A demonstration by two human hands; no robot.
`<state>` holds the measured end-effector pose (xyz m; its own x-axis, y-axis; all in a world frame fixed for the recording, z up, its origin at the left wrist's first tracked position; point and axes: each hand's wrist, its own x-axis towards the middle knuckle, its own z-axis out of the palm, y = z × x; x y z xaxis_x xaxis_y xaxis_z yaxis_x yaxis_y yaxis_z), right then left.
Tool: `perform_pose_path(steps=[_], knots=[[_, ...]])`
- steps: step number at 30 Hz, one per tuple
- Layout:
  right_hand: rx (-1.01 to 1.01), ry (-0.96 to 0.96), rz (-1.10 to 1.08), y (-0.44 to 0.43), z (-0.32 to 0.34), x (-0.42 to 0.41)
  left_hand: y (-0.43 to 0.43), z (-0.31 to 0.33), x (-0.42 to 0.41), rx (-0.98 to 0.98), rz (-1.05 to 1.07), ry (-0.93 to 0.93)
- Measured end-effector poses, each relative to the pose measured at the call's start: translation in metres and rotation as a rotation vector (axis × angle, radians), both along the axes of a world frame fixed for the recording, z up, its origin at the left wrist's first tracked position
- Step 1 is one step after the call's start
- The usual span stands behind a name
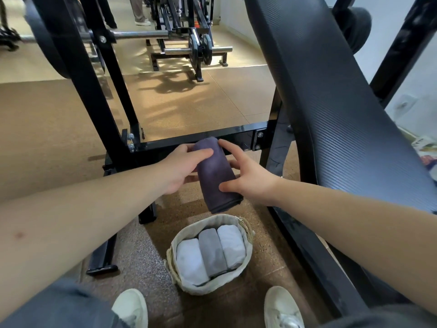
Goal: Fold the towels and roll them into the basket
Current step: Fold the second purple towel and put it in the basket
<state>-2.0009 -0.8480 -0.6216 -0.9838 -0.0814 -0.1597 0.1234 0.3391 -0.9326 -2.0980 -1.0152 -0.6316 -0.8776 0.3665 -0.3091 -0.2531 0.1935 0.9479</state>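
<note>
Towel roll, dark purple, hangs in the air just above the basket. The left hand and the right hand each hold one side of it, fingers curled round. Three rolled towels already lie side by side in the basket. Keep squeezing so the roll stays tight. Lower it slowly. It probably fits best on top of those three.

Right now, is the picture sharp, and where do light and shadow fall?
Head view: dark rolled towel and basket are sharp; sunlight dapples the far floor beside machine shadows; the wide lens seems to curve the bench pad at the right edge.
</note>
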Motion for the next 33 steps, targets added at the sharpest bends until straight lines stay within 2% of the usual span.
perform_pose_path(steps=[3, 7, 15, 17, 20, 23, 25, 27, 31, 33], knots=[[0.061, -0.034, 0.042, -0.005, -0.01, 0.007, -0.004, -0.012, 0.006, -0.109, 0.003, 0.171], [0.186, -0.062, 0.083, -0.013, -0.025, 0.01, -0.003, -0.032, 0.018, -0.004, -0.026, 0.015], [0.201, -0.217, 0.132, -0.024, -0.088, 0.006, -0.017, -0.102, 0.017, -0.024, 0.051, -0.084], [0.197, -0.265, 0.117, -0.029, -0.108, 0.006, -0.023, -0.118, 0.017, -0.155, 0.033, -0.007], [0.278, -0.343, 0.117, -0.033, -0.141, 0.007, -0.033, -0.143, 0.019, -0.476, -0.026, 0.132], [0.371, -0.422, 0.146, -0.031, -0.174, 0.009, -0.048, -0.173, 0.027, -0.762, -0.267, 0.283], [0.385, -0.454, 0.129, -0.028, -0.194, 0.01, -0.055, -0.189, 0.032, -0.892, -0.514, 0.381], [0.403, -0.465, 0.105, -0.027, -0.21, 0.008, -0.057, -0.2, 0.037, -0.982, -0.729, 0.4], [0.303, -0.481, 0.071, -0.031, -0.237, 0.003, -0.053, -0.22, 0.043, -1.214, -1.13, 0.488], [0.25, -0.483, 0.072, -0.035, -0.248, 0.0, -0.052, -0.231, 0.046, -1.291, -1.263, 0.54]])
